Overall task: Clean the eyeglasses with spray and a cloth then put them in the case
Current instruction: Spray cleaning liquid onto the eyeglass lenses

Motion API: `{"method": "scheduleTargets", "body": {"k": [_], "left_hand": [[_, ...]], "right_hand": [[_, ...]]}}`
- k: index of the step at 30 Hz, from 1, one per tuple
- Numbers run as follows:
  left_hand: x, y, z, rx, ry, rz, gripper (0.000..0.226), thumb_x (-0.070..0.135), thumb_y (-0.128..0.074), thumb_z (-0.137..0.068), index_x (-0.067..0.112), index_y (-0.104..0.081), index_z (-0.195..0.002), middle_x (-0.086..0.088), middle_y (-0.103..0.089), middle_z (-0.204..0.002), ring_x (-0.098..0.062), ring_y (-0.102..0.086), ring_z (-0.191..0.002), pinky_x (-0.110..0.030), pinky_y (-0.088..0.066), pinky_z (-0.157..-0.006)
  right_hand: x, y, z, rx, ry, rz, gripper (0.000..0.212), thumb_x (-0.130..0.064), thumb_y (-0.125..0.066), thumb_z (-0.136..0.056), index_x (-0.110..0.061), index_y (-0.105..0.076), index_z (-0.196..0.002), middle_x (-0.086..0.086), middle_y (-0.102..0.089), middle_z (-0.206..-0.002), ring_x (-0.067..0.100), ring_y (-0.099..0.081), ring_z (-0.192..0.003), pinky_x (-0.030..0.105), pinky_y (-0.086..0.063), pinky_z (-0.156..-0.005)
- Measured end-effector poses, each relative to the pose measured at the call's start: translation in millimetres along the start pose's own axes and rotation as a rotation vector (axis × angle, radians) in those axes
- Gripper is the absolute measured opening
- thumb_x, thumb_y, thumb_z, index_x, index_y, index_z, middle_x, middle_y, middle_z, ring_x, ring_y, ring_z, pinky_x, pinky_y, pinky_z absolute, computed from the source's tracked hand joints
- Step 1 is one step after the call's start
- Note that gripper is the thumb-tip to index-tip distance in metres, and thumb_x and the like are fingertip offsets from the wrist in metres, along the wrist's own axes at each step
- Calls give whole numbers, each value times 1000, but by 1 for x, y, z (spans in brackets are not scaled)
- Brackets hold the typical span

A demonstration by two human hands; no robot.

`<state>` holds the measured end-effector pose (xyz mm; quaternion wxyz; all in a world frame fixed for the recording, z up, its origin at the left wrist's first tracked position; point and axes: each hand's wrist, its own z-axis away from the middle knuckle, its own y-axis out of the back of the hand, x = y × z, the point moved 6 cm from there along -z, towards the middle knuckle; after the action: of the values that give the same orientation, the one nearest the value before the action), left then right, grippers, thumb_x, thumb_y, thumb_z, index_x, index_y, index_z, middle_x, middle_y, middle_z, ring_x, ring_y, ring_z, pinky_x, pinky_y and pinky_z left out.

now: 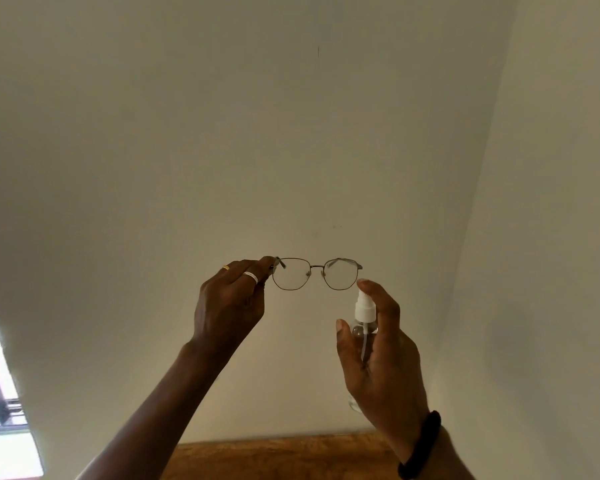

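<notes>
Metal glasses (315,267) up before pale wall (291,133), at 12 o'clock from wooden table (284,457). Pinches them at one hinge with left hand (229,303). Grips clear spray bottle (363,311) in right hand (383,351), at 4 o'clock from glasses, forefinger atop white pump. Black band (421,445) on right wrist.

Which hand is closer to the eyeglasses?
Left. The left hand pinches the eyeglasses at one end; the right hand grips the spray bottle just below the other lens.
</notes>
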<state>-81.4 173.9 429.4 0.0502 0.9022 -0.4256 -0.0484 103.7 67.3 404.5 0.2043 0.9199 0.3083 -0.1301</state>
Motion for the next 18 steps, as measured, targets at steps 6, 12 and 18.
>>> {"method": "scheduleTargets", "body": {"k": [6, 12, 18], "left_hand": [[-1, 0, 0, -5, -1, 0, 18, -5, -69, -84, -2, -75, -101, -11, -76, -85, -31, -70, -64, -39, -55, -48], [2, 0, 3, 7, -13, -9, 24, -6, -69, -83, 2, -74, -105, -10, -76, -84, -31, -70, -65, -37, -55, -50], [10, -2, 8, -22, -48, -57, 29, -5, -72, -83, 8, -73, -109, -6, -76, -88, -29, -70, -70, -37, -55, -49]], "right_hand": [[7, 6, -7, -8, -62, 43, 51, -34, -70, -86, -24, -45, -130, -13, -61, -81, 0, -61, -62, 13, -53, -57], [4, 9, -22, 53, 17, 214, 25, -35, -70, -84, -19, -54, -75, -10, -50, -62, 8, -44, -49, 17, -41, -46], [-7, 2, -46, -37, 120, 422, 20, -28, -79, -78, -27, -69, -95, -10, -61, -76, 7, -51, -57, 20, -40, -47]]}}
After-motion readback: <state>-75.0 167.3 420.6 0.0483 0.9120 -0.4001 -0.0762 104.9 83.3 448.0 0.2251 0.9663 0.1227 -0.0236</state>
